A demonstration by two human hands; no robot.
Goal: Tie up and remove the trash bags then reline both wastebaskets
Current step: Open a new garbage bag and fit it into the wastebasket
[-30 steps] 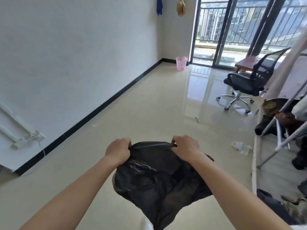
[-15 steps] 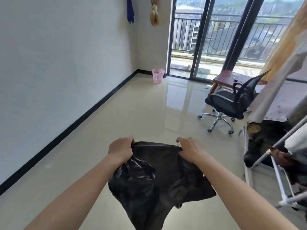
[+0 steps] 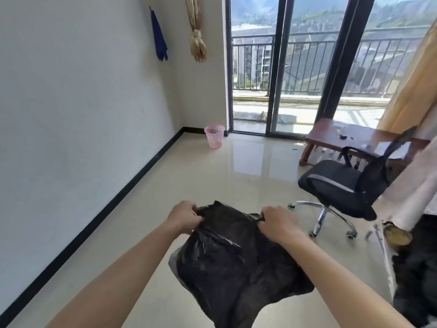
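Relining step, by my reading: the left hand [image 3: 183,217] and right hand [image 3: 279,221] each clench an edge of the black trash bag [image 3: 236,263] (limp, apparently empty). Next: carry it to the pink wastebasket [image 3: 214,136] at 12 o'clock, spread its mouth.

I count one black trash bag [image 3: 236,263], gripped by my two hands: left hand [image 3: 183,217] and right hand [image 3: 280,222]. One pink wastebasket [image 3: 214,136] stands in the corner. One office chair [image 3: 343,185], one wooden table [image 3: 354,137], one blue cloth [image 3: 159,39] on the wall.
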